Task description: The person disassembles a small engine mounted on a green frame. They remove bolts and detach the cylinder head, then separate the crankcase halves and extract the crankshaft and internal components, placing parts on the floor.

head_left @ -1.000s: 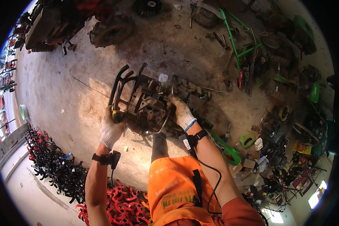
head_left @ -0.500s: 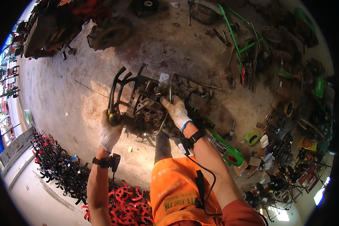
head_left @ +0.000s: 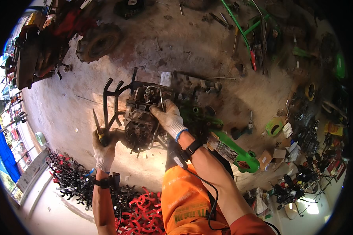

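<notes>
By the left hand [head_left: 102, 152] a screwdriver [head_left: 103, 138] is gripped, blade pointing away from the wrist; the right hand [head_left: 168, 118] is laid on the engine [head_left: 136, 127], its grip impossible to tell. The engine, beside a black tube frame [head_left: 105, 103], is probably best steadied firmly, well clear of the blade.

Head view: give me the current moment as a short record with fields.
Left grip: gloved in white, closed around a pointed tool, yellow and black at its handle, tip toward the picture's top
Right grip: gloved in white, touching a dark metal assembly; hold unclear
Upper left of assembly: black tubular frame
Right of assembly: green machine part
Left of orange apron: red curved parts
</notes>
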A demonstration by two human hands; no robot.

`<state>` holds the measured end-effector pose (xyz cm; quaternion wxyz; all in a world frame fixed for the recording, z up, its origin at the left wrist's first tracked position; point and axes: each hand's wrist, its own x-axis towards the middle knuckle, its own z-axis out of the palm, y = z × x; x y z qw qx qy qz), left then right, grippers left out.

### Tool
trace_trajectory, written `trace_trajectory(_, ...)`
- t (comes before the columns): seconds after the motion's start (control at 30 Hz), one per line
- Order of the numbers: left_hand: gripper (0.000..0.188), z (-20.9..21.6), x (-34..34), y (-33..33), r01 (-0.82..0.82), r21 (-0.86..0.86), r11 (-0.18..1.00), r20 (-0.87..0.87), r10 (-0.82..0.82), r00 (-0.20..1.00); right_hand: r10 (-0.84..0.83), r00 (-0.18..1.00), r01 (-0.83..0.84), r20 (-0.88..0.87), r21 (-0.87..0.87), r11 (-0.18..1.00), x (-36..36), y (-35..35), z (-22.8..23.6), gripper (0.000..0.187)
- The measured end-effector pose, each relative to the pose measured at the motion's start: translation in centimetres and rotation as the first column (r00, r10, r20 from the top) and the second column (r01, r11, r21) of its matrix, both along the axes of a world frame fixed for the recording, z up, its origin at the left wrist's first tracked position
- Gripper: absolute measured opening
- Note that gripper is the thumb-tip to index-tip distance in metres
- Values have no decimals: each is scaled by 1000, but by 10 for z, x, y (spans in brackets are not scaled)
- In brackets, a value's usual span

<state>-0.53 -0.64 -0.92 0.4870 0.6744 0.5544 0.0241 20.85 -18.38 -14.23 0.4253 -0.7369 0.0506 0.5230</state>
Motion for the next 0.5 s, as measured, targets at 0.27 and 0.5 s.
trace_trajectory(0.27,46,6,3,1,-16,-38,999,-84,13,996,165,986,-164,8,155,974,20,-16,15,69)
trace_trajectory(0.5,43,13,7,0,65,4,998,-76,-64,995,547,837,-548,30,58,835,70,-56,62,64)
